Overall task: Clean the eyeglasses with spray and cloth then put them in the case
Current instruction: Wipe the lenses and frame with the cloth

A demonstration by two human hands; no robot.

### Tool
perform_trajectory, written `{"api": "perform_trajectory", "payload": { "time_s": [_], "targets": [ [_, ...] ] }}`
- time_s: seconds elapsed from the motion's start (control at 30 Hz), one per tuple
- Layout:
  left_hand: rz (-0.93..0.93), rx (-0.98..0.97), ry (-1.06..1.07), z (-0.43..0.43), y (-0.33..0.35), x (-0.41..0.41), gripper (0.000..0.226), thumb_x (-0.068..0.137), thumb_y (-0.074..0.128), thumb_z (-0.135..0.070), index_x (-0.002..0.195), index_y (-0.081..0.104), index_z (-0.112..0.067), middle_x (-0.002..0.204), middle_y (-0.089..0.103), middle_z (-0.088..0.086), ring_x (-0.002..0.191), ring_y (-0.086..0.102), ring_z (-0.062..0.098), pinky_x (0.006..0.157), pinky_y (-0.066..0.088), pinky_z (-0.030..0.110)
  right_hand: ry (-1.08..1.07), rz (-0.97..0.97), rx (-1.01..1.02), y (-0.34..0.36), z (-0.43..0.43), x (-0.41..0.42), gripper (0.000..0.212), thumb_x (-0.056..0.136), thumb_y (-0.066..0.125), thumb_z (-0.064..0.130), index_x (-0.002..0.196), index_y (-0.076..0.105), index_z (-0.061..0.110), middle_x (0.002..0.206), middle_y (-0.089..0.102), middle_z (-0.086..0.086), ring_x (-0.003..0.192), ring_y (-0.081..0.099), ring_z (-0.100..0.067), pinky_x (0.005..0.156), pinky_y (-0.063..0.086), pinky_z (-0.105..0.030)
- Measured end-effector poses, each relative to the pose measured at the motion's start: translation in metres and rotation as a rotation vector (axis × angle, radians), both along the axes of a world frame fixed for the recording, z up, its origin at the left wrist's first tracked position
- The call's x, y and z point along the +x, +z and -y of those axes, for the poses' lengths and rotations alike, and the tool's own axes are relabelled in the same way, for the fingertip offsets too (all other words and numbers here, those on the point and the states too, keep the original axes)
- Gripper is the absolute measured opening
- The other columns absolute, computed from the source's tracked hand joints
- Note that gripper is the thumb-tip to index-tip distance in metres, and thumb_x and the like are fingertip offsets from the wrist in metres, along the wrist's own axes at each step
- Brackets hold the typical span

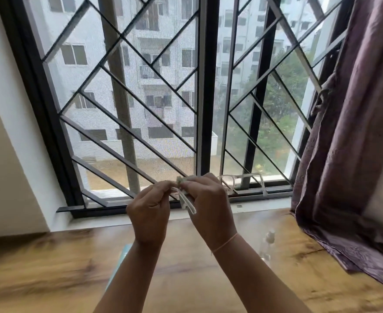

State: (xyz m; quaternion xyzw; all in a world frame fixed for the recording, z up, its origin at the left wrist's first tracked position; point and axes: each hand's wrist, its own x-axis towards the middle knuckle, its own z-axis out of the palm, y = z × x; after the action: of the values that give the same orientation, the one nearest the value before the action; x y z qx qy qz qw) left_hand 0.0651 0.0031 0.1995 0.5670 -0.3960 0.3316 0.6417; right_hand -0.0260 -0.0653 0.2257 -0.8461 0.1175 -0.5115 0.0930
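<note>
teal edge (122, 251): on the table (50, 267) behind the left forearm, too hidden to identify.
left hand (150, 208): raised, fingers curled, tips pinching the eyeglasses (242, 182) near the folded temples.
cloth (181, 180): small pale wad between both hands' fingertips.
right hand (208, 199): fingers curled, pinching the cloth against the frame.
eyeglasses: held in the air before the window (197, 86), lenses sticking out rightward.
spray bottle (268, 242): upright on the table, blurred.
handling: light, thin clear frame — likely fragile, slick if wet; best held by rim or hinge, not lens.
</note>
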Motion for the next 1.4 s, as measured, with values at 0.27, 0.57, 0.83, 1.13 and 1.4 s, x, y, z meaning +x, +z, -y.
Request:
{"api": "perform_trajectory", "payload": {
  "time_s": [0.27,0.57,0.83,1.13,1.4],
  "targets": [
    [0.041,0.022,0.028,0.001,0.0,0.005,0.022,0.079,0.055,-0.012,0.075,0.074,-0.001,0.074,0.072,0.005,0.071,0.066,0.01,0.065,0.054,0.03,-0.101,0.012,-0.032,-0.024,0.0,-0.014,0.008,0.075,0.067,0.003,0.08,0.072,0.006,0.078,0.068,-0.006,0.076,0.059,-0.023,0.07,0.051,-0.032],
    [0.04,0.02,0.079,0.0,-0.002,0.008,0.02,0.076,0.055,-0.006,0.075,0.074,-0.005,0.075,0.069,-0.003,0.071,0.065,0.008,0.06,0.054,0.033,-0.124,0.133,0.108,-0.057,0.006,-0.051,0.021,0.069,0.066,0.002,0.086,0.074,0.011,0.083,0.07,0.0,0.072,0.062,-0.017,0.069,0.048,-0.022],
    [0.028,0.018,0.071,-0.002,-0.007,0.015,0.021,0.074,0.064,0.004,0.079,0.073,-0.015,0.075,0.072,0.002,0.069,0.068,0.017,0.059,0.056,0.038,-0.228,0.283,0.326,-0.04,0.017,-0.066,0.024,0.07,0.069,-0.013,0.086,0.073,0.003,0.089,0.068,-0.006,0.083,0.057,-0.005,0.08,0.04,0.0],
    [-0.019,-0.009,0.022,-0.002,-0.012,0.014,0.018,0.076,0.062,0.002,0.078,0.073,-0.012,0.073,0.072,0.005,0.068,0.07,0.02,0.061,0.057,0.041,-0.244,0.142,0.137,-0.042,0.016,-0.047,0.041,0.075,0.042,-0.005,0.108,0.065,-0.001,0.102,0.064,-0.018,0.097,0.054,-0.019,0.093,0.037,-0.015],
    [-0.1,-0.037,0.014,-0.009,-0.006,0.008,0.02,0.076,0.056,-0.013,0.076,0.074,-0.004,0.073,0.071,0.005,0.067,0.068,0.016,0.06,0.055,0.037,-0.231,0.005,0.13,-0.046,0.03,-0.039,0.042,0.063,0.069,-0.011,0.102,0.069,0.005,0.095,0.066,-0.012,0.086,0.062,-0.03,0.083,0.042,-0.023]
  ]
}}
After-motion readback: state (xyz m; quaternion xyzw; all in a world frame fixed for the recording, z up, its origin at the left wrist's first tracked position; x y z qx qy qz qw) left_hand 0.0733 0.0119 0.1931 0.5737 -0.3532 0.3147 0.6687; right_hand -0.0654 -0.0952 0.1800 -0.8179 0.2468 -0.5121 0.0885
